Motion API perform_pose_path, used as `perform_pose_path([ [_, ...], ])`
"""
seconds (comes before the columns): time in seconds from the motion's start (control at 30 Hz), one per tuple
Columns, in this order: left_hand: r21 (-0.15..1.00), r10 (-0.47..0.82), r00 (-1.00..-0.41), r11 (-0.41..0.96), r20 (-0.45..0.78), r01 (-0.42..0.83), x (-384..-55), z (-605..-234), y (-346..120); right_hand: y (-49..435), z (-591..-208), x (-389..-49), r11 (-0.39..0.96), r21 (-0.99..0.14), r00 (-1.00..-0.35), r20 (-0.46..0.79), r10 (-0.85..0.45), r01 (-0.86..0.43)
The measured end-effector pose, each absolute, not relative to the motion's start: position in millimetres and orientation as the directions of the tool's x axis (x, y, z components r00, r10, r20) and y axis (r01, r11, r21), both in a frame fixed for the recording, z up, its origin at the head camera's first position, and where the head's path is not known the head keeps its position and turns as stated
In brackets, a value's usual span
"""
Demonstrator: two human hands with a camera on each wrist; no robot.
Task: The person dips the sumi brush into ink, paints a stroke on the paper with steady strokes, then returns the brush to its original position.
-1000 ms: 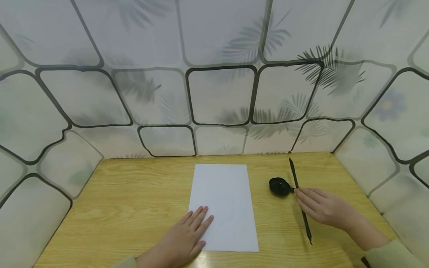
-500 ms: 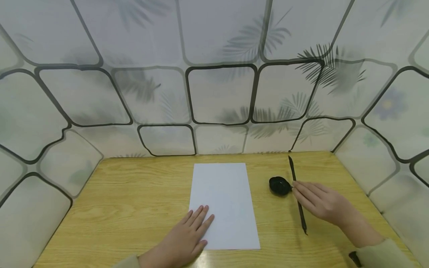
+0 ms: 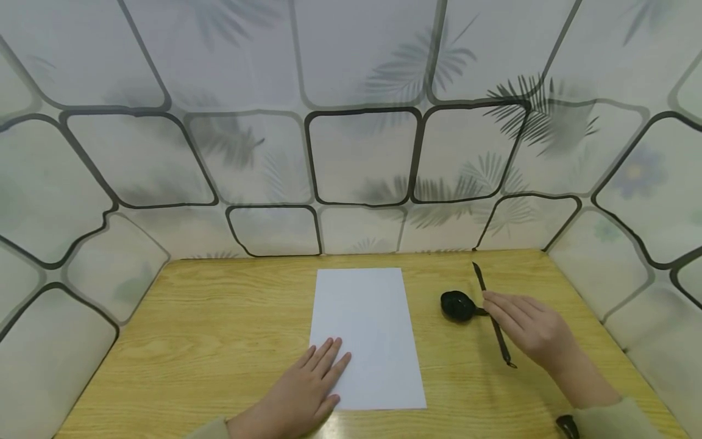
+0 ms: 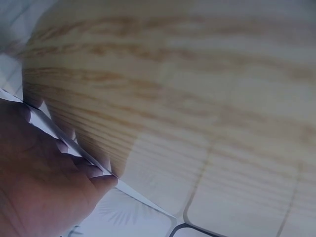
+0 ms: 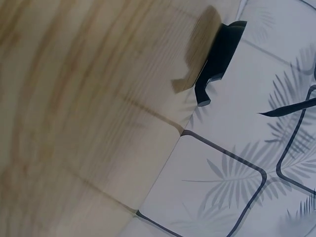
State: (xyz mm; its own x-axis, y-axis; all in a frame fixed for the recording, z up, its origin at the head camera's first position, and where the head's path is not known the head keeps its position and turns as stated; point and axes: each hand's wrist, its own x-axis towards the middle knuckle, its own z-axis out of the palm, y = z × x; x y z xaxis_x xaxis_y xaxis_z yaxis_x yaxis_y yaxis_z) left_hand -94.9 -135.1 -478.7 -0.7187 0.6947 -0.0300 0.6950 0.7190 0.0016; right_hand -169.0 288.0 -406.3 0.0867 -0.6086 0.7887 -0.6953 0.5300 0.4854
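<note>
The left hand (image 3: 298,387) lies flat on white paper (image 3: 373,329), fingers straight; the right hand (image 3: 537,332) pinches a slim black brush (image 3: 499,339) just right of the small black dish (image 3: 457,306) on the table (image 3: 219,329).

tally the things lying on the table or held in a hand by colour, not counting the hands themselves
Black: 2 (the small dish with a handle, the pen-like tool in the right hand)
White: 1 (the sheet of paper under the left hand)
Total: 3
</note>
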Motion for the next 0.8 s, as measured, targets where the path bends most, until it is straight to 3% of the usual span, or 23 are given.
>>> perform_pose_path([
  [0.33,0.017,0.688,-0.724,0.726,-0.049,0.688,-94,-475,-134,280,-414,-166,0.608,0.268,0.036,0.930,-0.365,-0.747],
  [0.57,0.021,0.689,-0.723,0.724,-0.052,0.689,-95,-476,-135,283,-421,-162,0.735,0.118,-0.153,0.944,-0.291,-0.668],
  [0.8,0.029,0.688,-0.723,0.725,-0.062,0.688,-95,-475,-134,279,-419,-165,0.735,0.068,-0.107,0.976,-0.188,-0.674],
])
